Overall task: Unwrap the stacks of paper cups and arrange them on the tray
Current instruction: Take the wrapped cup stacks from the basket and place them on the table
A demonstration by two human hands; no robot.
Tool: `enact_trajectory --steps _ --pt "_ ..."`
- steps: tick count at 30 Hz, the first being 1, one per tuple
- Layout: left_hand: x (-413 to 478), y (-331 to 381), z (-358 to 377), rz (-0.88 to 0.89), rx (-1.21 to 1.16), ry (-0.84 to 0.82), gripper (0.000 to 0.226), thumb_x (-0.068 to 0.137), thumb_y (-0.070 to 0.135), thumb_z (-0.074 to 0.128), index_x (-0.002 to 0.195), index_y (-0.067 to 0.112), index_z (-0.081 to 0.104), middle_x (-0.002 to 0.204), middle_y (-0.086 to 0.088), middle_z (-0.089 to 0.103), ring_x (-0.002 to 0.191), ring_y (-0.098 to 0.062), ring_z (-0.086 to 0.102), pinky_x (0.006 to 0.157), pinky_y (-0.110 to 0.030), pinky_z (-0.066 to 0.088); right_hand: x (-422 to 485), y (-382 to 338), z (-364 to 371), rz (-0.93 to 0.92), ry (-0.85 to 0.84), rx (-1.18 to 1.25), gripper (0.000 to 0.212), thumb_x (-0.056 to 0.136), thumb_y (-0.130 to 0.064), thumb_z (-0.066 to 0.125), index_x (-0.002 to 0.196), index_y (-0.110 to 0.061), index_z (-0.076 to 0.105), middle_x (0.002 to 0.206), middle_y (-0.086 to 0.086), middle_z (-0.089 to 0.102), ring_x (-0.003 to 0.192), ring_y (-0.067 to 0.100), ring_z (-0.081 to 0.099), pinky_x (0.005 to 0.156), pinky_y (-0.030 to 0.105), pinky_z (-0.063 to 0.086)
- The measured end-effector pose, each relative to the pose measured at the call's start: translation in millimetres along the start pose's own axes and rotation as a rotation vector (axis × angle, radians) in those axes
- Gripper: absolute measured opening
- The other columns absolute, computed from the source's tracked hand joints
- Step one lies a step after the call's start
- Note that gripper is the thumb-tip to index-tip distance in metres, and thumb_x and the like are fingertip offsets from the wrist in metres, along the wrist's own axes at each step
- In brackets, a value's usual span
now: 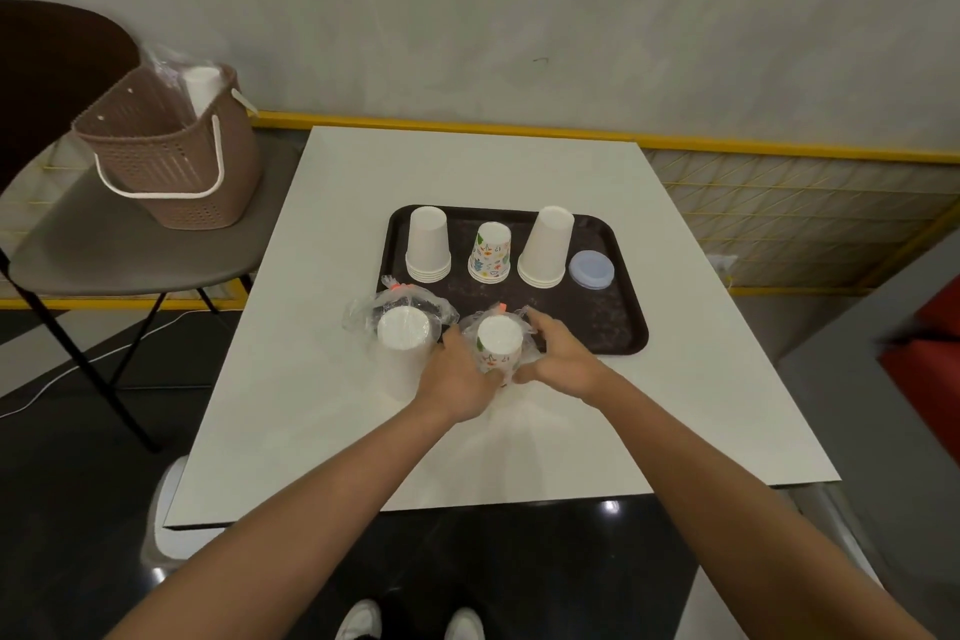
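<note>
Gripped the wrapped printed stack point(498, 343) from both sides, left hand point(457, 379) and right hand point(556, 353) curled on its plastic. Stood bottom-up at the tray's point(597, 322) near edge, beside a wrapped white stack point(402, 327). Left three unwrapped stacks point(490, 252) on the tray.

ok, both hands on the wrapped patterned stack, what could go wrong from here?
1. Left hand and right hand both grip the wrapped patterned stack; tugging the plastic could crush or scatter cups.
2. The wrapped white stack stands right beside the left hand; a sideways pull might topple it.
3. A forward jerk could knock the upturned patterned cups on the tray.
</note>
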State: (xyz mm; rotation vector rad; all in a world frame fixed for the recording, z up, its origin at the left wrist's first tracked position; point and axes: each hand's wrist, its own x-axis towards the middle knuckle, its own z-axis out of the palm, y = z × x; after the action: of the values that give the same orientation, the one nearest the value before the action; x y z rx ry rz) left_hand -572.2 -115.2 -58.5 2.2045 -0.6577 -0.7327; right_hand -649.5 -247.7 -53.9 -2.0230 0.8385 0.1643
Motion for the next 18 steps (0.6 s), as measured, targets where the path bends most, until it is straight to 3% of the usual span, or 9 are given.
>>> enact_trajectory --steps 4,8,12,18 --pt "-13 24 -23 0.032 0.094 -0.005 0.052 0.089 0.025 0.061 0.133 0.005 0.044 0.115 -0.011 0.059 0.094 -0.032 0.068 0.074 -0.038 0.058 -1 -17 -17 -0.128 -0.015 -0.065 0.097 0.074 -0.013 0.076 0.15 -0.023 0.017 0.156 0.007 0.018 0.143 0.029 0.016 0.116 0.051 0.022" --pt "-14 38 -44 0.085 0.122 0.11 0.053 0.087 0.032 0.064 0.133 0.01 0.048 0.123 -0.008 0.061 0.11 -0.024 0.06 0.093 -0.032 0.048 2 -38 -24 -0.26 0.055 -0.008 0.077 0.078 -0.016 0.072 0.144 -0.021 0.034 0.147 0.007 0.033 0.139 0.023 0.028 0.113 0.039 0.028" --pt "-10 50 -76 0.115 0.046 0.207 0.037 0.084 0.03 0.067 0.117 0.014 0.062 0.107 -0.003 0.067 0.092 -0.014 0.062 0.083 -0.022 0.046 9 -65 -22 -0.341 0.178 -0.03 0.057 0.081 -0.027 0.071 0.132 -0.017 0.048 0.134 0.007 0.047 0.129 0.021 0.042 0.109 0.034 0.034" --pt "5 47 -143 0.136 0.073 0.378 0.031 0.084 0.03 0.067 0.113 0.017 0.066 0.107 -0.002 0.068 0.094 -0.015 0.061 0.077 -0.021 0.042 30 -121 -14 -0.43 0.231 -0.129 0.049 0.087 -0.041 0.061 0.13 -0.02 0.05 0.136 0.005 0.048 0.128 0.021 0.041 0.108 0.04 0.034"
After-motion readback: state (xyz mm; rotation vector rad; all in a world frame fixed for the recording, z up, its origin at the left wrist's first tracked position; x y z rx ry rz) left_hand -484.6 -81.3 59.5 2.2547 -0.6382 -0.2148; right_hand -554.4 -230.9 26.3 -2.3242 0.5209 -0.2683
